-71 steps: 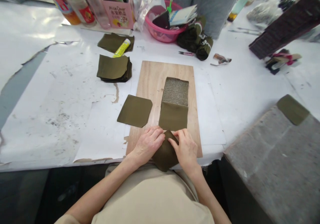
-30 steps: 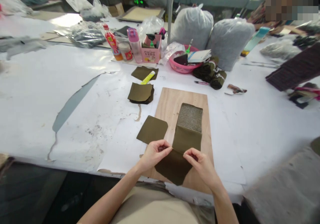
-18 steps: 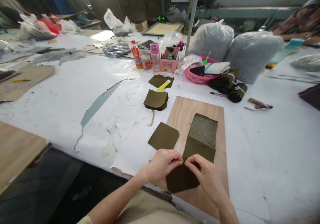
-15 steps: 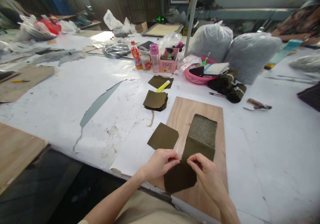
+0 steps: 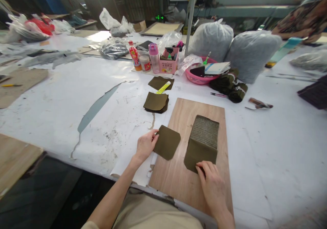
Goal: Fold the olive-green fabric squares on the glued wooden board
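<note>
My left hand [image 5: 147, 143] pinches the upper left edge of an olive fabric piece [image 5: 168, 143] with trimmed corners, which lies over the left edge of a wooden board [image 5: 168, 178]. My right hand [image 5: 211, 178] is closed at the lower edge of another olive fabric piece [image 5: 200, 154] on the board; its fingertips hide that edge. Beyond this piece is a textured grey-green patch [image 5: 204, 131]. A small stack of olive fabric pieces [image 5: 155, 102] lies past the board's left side, with a yellow tube [image 5: 163, 87] behind it on more fabric [image 5: 153, 82].
A pink basket [image 5: 198, 79], dark fabric rolls [image 5: 237, 92], thread snips [image 5: 218, 94] and a brown-handled tool [image 5: 259, 103] lie beyond the board. Bottles and a pink box [image 5: 168, 65] stand at the back beside a metal pole [image 5: 191, 21]. Stuffed bags [image 5: 252, 53] stand behind. Another person's arm [image 5: 301, 21] shows far right.
Both hands were together on a dark fabric piece at the board's front; it no longer shows there. My left hand has moved up and left, while my right stays near the board's fabric.
</note>
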`<act>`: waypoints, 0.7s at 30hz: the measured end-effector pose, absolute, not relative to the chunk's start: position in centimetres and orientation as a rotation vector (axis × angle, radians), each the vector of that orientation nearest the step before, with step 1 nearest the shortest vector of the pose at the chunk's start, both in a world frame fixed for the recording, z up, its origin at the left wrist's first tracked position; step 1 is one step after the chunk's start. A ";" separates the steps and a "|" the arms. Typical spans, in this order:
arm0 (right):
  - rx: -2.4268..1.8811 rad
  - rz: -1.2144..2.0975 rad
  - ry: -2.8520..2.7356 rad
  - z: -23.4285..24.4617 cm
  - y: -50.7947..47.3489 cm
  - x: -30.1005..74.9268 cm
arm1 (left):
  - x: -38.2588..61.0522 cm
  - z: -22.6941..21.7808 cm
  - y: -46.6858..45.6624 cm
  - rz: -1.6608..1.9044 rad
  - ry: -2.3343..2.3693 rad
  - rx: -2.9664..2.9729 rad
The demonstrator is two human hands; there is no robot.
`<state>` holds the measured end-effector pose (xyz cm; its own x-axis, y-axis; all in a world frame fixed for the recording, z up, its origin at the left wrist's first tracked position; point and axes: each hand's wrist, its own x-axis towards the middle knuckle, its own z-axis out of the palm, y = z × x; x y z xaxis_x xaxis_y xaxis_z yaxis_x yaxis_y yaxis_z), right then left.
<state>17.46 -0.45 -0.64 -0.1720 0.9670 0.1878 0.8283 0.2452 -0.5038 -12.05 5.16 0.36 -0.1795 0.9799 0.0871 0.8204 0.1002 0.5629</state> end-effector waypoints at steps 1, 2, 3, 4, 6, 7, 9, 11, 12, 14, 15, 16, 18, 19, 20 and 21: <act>-1.634 0.353 -2.066 -0.8 -0.7 17.4 | -12.1 0.2 5.1 0.720 2.080 1.788; -1.633 0.314 -2.072 -0.9 -0.8 17.3 | -12.1 0.2 5.1 0.718 2.084 1.798; -1.626 0.282 -2.078 -1.1 -0.9 17.2 | -12.1 0.1 5.0 0.718 2.088 1.808; -1.616 0.253 -2.087 -1.2 -1.1 17.2 | -12.1 0.0 5.0 0.721 2.090 1.818; -1.585 0.217 -2.117 -1.4 -1.2 17.2 | -12.1 -0.3 5.0 0.734 2.092 1.844; -1.573 0.207 -2.133 -1.5 -1.3 17.2 | -12.1 -0.4 5.0 0.743 2.092 1.866; -1.565 0.193 -2.151 -1.6 -1.5 17.1 | -12.0 -0.7 5.0 0.749 2.102 1.932; -1.572 0.192 -2.144 -1.6 -1.6 17.0 | -11.8 -0.9 4.9 0.727 2.142 2.018; -1.575 0.201 -2.133 -1.6 -1.6 16.9 | -11.6 -0.9 4.9 0.704 2.171 2.065; -1.573 0.223 -2.110 -1.6 -1.7 16.8 | -11.4 -1.0 4.8 0.657 2.227 2.162; -1.573 0.235 -2.097 -1.6 -1.6 16.7 | -11.3 -0.9 4.8 0.644 2.242 2.212; -1.574 0.248 -2.086 -1.6 -1.6 16.6 | -11.3 -0.9 4.9 0.637 2.237 2.265; -1.576 0.285 -2.074 -1.4 -1.5 16.4 | -11.2 -0.8 5.1 0.637 2.167 2.375; -1.584 0.313 -2.070 -1.3 -1.5 16.3 | -11.2 -0.9 5.2 0.635 2.099 2.429; -1.595 0.347 -2.067 -1.1 -1.4 16.2 | -11.3 -1.0 5.3 0.626 2.017 2.481; -1.610 0.377 -2.063 -0.8 -1.3 16.2 | -11.3 -1.1 5.5 0.613 1.938 2.522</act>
